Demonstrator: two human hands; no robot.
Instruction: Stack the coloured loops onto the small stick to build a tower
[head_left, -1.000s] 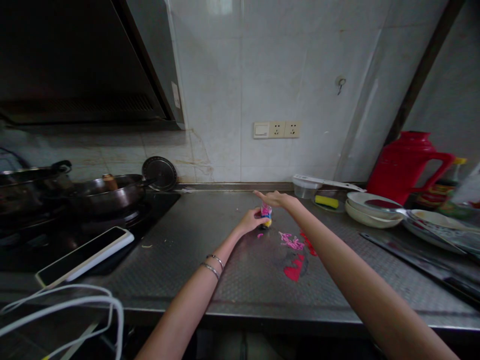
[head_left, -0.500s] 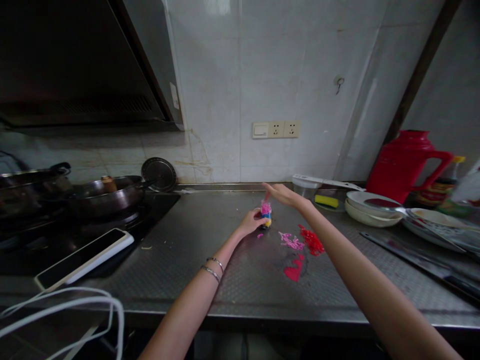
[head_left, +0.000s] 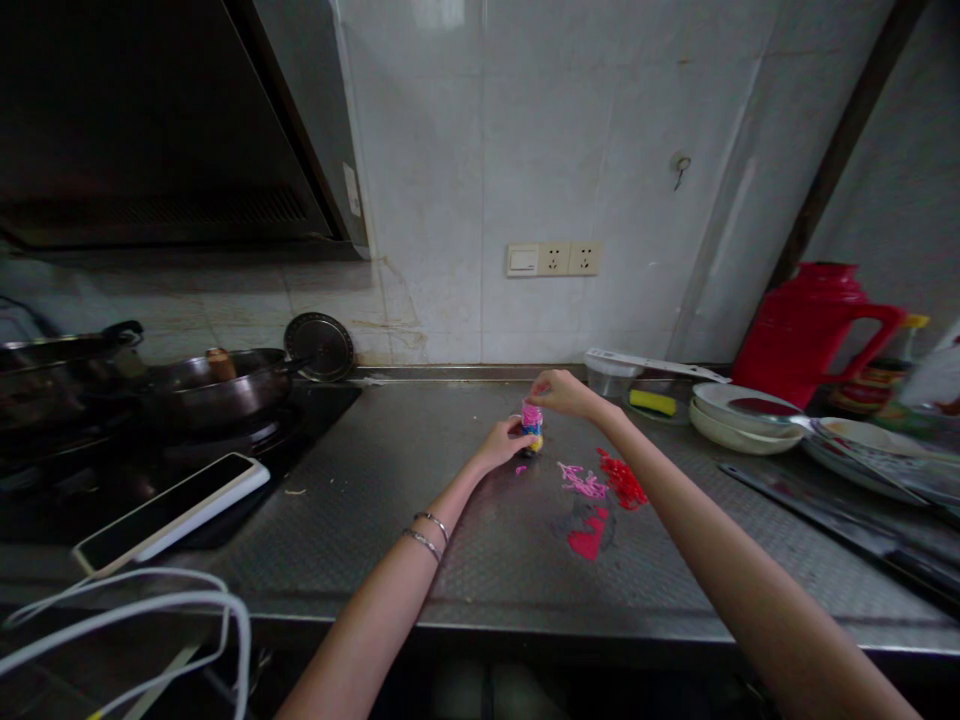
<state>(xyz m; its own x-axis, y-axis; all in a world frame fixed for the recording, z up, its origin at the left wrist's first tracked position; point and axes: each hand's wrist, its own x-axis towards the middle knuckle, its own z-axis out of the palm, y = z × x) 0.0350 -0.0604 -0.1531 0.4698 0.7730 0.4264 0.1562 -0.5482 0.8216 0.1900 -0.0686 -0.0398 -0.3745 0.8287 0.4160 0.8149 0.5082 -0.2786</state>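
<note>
**A:** What's the left hand (head_left: 499, 447) doing on that steel worktop (head_left: 360, 525)?

**B:** Fingers are pinched around a tiny pink, blue and yellow object (head_left: 532, 424), right at the fingertips. Too small to say what it actually is, tbh.

**A:** And the right hand (head_left: 566, 393)?

**B:** Curled over, fingertips right above the top of the object. Can't tell if they're touching it.

**A:** Anything else close by?

**B:** Yeah, pink strands (head_left: 581, 481) and red crumbly bits (head_left: 622, 482) sit just past the left hand's wrist side, below the right hand, with a red smear (head_left: 589, 537) nearer the front edge. A phone in a white case (head_left: 172, 515) lies well left of both hands. Beyond the right hand there's a yellow sponge (head_left: 652, 403).
</note>
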